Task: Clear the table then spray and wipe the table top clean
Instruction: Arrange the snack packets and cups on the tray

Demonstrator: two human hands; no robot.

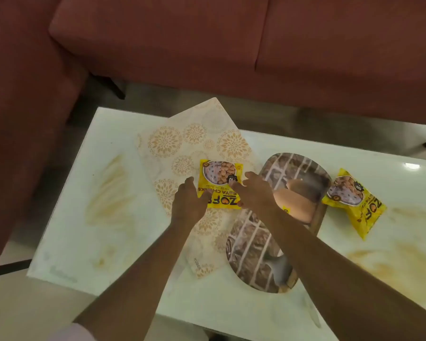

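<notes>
Both hands, left hand and right hand, pinch the yellow packet; lifting it straight off the bench should avoid dragging the patterned mat.

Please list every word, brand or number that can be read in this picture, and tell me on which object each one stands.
"ZOFF": on the yellow packet that both hands touch, upside down to the camera.
"YA CH..KS": same packet, partly covered by fingers.
"ZOF": on the second yellow packet at the right, tilted; its smaller print is too blurred to read.
"KUBER": on the near edge of the floral placemat, sideways.
Small dark badge on the first packet: unreadable.
</notes>
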